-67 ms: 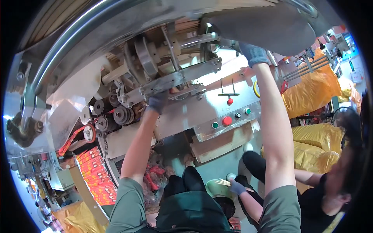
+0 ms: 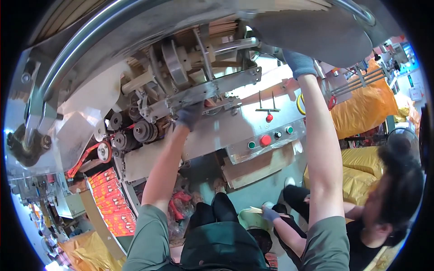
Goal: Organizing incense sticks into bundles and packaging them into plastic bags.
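My left hand, in a dark grey glove, reaches up to the slotted metal bar on the front of a steel machine. Its fingers are partly hidden at the bar's underside, so I cannot tell what they hold. Farther right, my right hand wears a blue-grey knitted glove. It goes up behind the edge of a smooth grey metal cover, which hides its fingers. Above the bar are a metal wheel, a round shaft and thin wooden sticks.
Pulleys sit left of my left hand. Below the machine's plate is a button panel. A co-worker crouches at right, gloved hand holding pale sticks over a green bucket. Yellow sacks lie behind; red-orange packets stand left.
My left hand has shifted slightly right and up along the bar. My right hand stays at the grey cover. The co-worker's head and the hand with the sticks have moved a little.
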Tool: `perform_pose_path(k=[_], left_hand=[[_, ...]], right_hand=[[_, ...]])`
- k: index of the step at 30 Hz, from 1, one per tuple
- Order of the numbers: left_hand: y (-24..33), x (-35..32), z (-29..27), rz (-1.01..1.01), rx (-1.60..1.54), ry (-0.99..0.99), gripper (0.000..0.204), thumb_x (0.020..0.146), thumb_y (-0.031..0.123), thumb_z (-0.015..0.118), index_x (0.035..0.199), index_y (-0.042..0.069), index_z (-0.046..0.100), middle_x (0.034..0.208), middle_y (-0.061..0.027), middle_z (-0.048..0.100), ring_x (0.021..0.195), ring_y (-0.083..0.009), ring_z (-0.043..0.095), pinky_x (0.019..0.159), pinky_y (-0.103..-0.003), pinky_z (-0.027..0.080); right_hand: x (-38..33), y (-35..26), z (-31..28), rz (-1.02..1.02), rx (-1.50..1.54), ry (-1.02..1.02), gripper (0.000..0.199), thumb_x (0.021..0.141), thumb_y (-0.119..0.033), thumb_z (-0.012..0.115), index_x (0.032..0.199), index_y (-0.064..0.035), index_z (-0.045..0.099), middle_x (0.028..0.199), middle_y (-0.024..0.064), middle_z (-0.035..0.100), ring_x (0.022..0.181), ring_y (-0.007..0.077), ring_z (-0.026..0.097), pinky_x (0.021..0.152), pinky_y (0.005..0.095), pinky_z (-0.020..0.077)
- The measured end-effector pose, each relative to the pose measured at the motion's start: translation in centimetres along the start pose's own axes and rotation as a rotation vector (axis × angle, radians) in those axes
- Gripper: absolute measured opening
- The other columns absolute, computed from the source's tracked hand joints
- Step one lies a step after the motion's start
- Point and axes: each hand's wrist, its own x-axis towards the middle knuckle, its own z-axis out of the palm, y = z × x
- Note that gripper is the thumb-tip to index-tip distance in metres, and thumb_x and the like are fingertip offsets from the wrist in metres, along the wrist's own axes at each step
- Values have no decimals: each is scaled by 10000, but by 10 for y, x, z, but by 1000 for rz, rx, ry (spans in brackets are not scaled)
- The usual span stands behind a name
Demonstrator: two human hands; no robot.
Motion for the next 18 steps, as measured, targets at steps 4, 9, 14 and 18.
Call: perform_pose_path(k=[4, 9, 14, 18], left_hand=[[-3, 0, 15, 149, 253, 56, 212, 863, 195, 439, 919, 76, 605, 950, -139, 619, 890, -317, 579, 823, -405, 433], [18, -3, 31, -16, -386, -3, 212, 904, 191, 478, 982, 20, 576, 941, -146, 632, 783, -292, 628, 731, -352, 500], [6, -11, 35, -348, -1029, -31, 163, 905, 122, 502, 995, -5, 552, 909, -99, 620, 704, -207, 650, 653, -290, 550], [15, -8, 27, -327, -1025, -49, 152, 905, 105, 504, 979, -25, 534, 897, -96, 612, 704, -181, 649, 638, -285, 556]], right_hand=[[0, 0, 15, -49, 15, 153, 228, 846, -202, 475, 932, -55, 627, 895, 179, 629, 816, 351, 596, 746, 470, 465], [-3, 5, 9, 7, 8, 84, 235, 848, -194, 475, 942, -48, 634, 903, 206, 620, 829, 362, 587, 745, 462, 459], [-50, -72, -26, 686, 1022, 523, 208, 910, -195, 460, 937, -14, 558, 803, 103, 585, 739, 200, 566, 682, 347, 466], [-155, -125, 29, 897, 1361, 132, 215, 949, -204, 432, 957, -17, 538, 773, 33, 550, 738, 102, 541, 623, 248, 454]])
